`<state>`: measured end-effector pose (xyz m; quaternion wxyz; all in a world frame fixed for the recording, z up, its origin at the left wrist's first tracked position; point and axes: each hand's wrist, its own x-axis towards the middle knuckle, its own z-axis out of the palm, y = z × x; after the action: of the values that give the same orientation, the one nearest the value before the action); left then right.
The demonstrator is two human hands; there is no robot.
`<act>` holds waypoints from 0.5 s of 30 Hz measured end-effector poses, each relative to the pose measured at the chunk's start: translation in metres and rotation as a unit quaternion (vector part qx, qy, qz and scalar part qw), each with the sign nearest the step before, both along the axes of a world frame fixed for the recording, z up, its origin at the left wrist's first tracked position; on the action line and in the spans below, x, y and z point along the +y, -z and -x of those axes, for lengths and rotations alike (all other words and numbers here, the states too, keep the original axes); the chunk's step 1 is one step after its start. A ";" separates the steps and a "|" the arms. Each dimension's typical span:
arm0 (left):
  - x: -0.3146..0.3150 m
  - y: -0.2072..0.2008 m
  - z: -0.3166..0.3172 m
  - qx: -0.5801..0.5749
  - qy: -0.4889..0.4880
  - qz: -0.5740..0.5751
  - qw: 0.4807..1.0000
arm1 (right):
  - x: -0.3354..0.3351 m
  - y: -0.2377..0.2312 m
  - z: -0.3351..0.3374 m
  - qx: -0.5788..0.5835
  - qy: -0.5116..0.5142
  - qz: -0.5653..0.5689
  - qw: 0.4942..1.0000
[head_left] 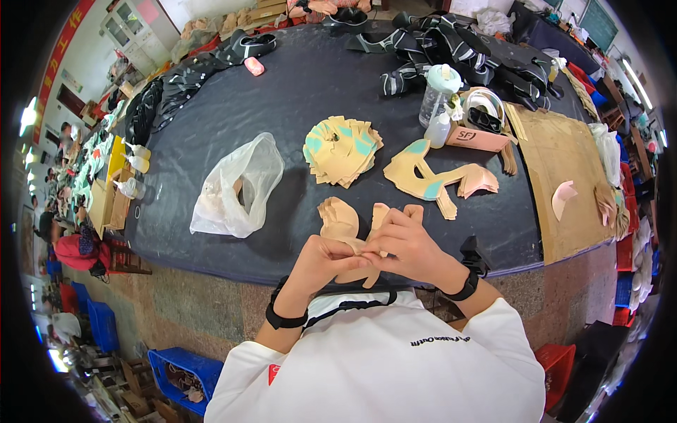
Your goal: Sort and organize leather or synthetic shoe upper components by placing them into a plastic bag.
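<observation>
Beige, the curved piece (338,218) at lower centre of the frame shows between and above the equally near left hand (323,259) and right hand (403,243), both pinching it, long axis unclear.

Lettered: red banner (59,51), pink box (477,139), white shirt (381,374).

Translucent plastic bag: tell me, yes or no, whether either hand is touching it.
No, the plastic bag lies off left, while the left hand and right hand hold beige pieces.

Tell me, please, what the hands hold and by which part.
Left hand and right hand pinch beige material near its middle; the exact spot is hidden.
</observation>
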<state>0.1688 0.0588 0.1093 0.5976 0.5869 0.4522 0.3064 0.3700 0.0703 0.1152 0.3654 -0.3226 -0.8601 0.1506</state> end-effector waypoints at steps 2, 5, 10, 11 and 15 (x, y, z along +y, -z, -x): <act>-0.002 -0.003 -0.002 -0.005 -0.016 -0.001 1.000 | 0.000 -0.001 0.003 0.008 -0.001 0.001 1.000; -0.001 0.004 0.001 -0.008 -0.026 -0.011 1.000 | 0.001 0.001 0.005 0.023 0.002 0.009 1.000; -0.005 0.013 0.003 -0.048 -0.025 -0.006 0.998 | -0.001 0.005 0.006 0.041 0.007 0.079 0.996; -0.007 0.016 0.000 -0.093 -0.054 0.011 0.994 | -0.003 0.007 0.008 0.062 0.029 0.105 0.992; -0.011 0.015 -0.002 -0.115 -0.103 0.005 0.988 | -0.006 0.007 0.016 0.081 0.069 0.178 0.978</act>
<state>0.1708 0.0482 0.0938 0.6136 0.4953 0.4402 0.4295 0.3541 0.0648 0.1083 0.3801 -0.4282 -0.7625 0.3012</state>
